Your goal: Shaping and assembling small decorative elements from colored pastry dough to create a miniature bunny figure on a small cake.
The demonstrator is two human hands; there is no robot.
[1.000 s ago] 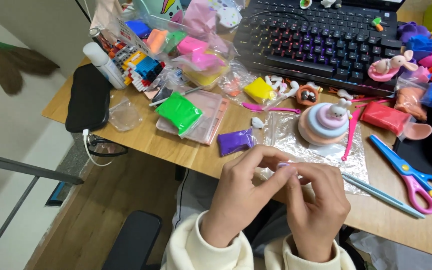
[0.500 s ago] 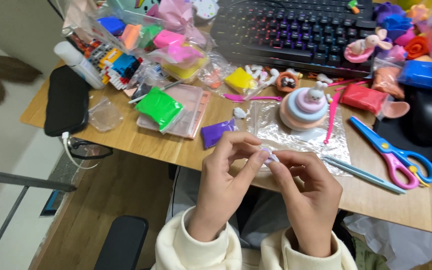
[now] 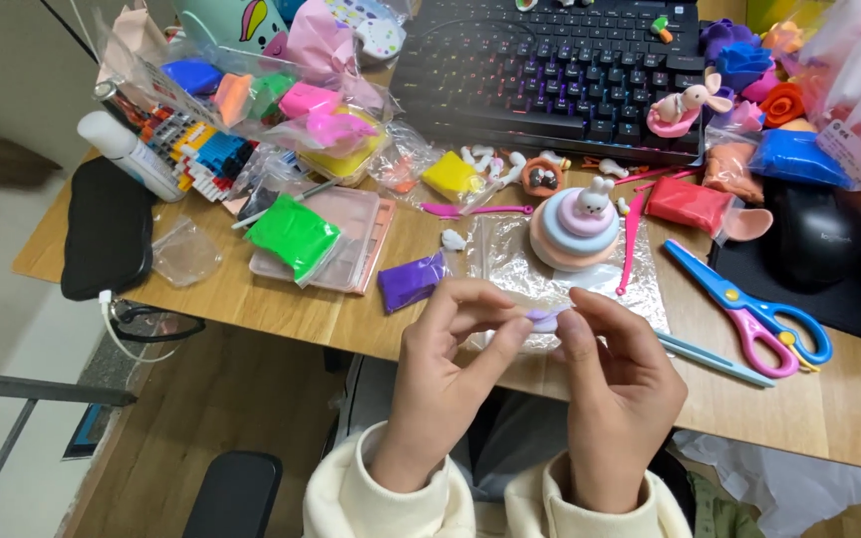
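Right at the near edge of the wooden desk, both hands meet over a small lump of pale purple clay. The left hand pinches it between thumb and forefinger, and the right hand presses on it from the other side with its own thumb and fingertips — the remaining fingers curl loosely underneath. The lump sits just above a sheet of clear plastic spread on the desk. Beside the left hand lies a packet of darker purple clay, and further left a bright green packet rests on a pink tray. Behind the plastic stands a stacked pastel clay cake with a little white rabbit on top — blue and pink scissors lie to its right, near a black mouse. A dark keyboard runs along the back.
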